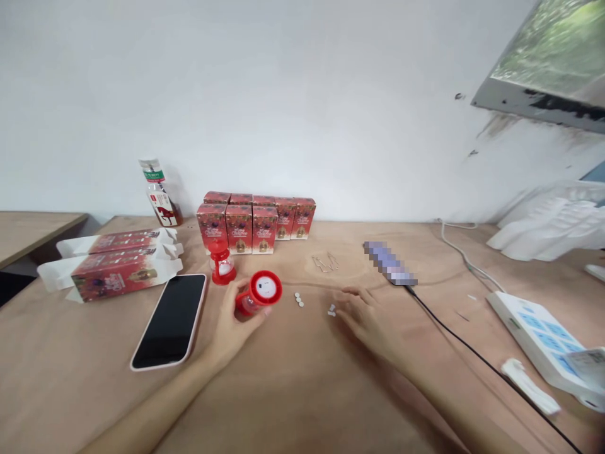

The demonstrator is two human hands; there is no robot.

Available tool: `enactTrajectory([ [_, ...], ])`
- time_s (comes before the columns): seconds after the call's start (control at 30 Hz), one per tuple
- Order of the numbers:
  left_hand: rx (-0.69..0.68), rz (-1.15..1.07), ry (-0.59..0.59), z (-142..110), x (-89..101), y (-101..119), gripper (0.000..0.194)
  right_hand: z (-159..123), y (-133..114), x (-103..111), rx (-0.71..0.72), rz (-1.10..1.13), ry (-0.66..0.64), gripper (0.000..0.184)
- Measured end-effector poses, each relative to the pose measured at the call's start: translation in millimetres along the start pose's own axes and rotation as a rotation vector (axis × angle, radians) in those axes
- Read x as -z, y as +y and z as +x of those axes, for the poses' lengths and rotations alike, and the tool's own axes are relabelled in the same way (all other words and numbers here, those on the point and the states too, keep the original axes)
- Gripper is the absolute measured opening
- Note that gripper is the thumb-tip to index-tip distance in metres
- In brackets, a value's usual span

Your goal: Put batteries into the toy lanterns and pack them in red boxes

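Note:
My left hand (239, 318) is closed around a small red lantern (246, 304), tipped so that its round base with a white disc faces me. A second red lantern (221, 263) stands upright just behind that hand. My right hand (363, 318) is low over the table, fingers apart and bent downward, with no object visible in it. Its fingertips are beside a few small white pieces (331, 310); whether they touch is unclear. Between the hands lie several round button cells (299, 299). Farther back are some thin wire hooks (325, 262).
Red printed boxes (239, 227) stand in rows near the wall. Opened boxes (118, 271), a phone (169, 323) and a bottle (162, 198) are at left. On the right are a cabled phone (387, 261), a power strip (539, 340) and a white plastic bag (553, 221).

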State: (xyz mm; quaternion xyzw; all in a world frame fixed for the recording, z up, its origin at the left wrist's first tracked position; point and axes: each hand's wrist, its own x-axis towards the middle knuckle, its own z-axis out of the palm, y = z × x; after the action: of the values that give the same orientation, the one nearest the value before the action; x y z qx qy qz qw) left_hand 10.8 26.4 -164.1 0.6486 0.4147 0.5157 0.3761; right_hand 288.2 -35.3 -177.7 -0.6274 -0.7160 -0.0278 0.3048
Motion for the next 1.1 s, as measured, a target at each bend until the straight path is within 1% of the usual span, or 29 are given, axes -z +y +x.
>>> enactTrajectory([
  [0.1, 0.049, 0.022, 0.071, 0, 1.7, 5, 0.042, -5, 6, 2, 0.043, -0.068, -0.064, 0.017],
  [0.17, 0.075, -0.025, 0.113, -1, 1.6, 6, 0.044, -4, 6, 1, 0.088, -0.080, -0.091, 0.017],
  [0.27, 0.090, -0.100, 0.172, -2, 0.8, 7, 0.048, 1, 5, -1, 0.176, -0.089, -0.104, 0.022],
  [0.33, 0.108, -0.156, 0.178, -1, 0.7, 7, 0.047, 5, 4, -2, 0.225, -0.117, -0.105, 0.023],
  [0.4, 0.125, -0.217, 0.170, -1, 1.2, 6, 0.045, 8, 2, -4, 0.254, -0.146, -0.103, 0.023],
  [0.5, 0.150, -0.274, 0.151, 2, 1.6, 3, 0.043, 12, 0, -9, 0.282, -0.168, -0.067, 0.023],
  [0.67, 0.279, -0.477, 0.087, 5, -0.1, -2, 0.046, 17, 2, -23, 0.366, -0.194, 0.010, 0.027],
  [0.77, 0.316, -0.569, 0.042, 5, -0.2, 0, 0.050, 18, 4, -30, 0.380, -0.233, 0.068, 0.033],
  [0.83, 0.324, -0.588, 0.007, 5, 0.4, 4, 0.052, 17, 4, -33, 0.379, -0.238, 0.089, 0.036],
  [0.93, 0.350, -0.565, -0.040, 4, 1.3, 6, 0.051, 16, 3, -35, 0.350, -0.217, 0.123, 0.039],
  [1.1, 0.384, -0.554, -0.048, 4, 0.9, 4, 0.051, 15, 2, -35, 0.268, -0.184, 0.186, 0.039],
])
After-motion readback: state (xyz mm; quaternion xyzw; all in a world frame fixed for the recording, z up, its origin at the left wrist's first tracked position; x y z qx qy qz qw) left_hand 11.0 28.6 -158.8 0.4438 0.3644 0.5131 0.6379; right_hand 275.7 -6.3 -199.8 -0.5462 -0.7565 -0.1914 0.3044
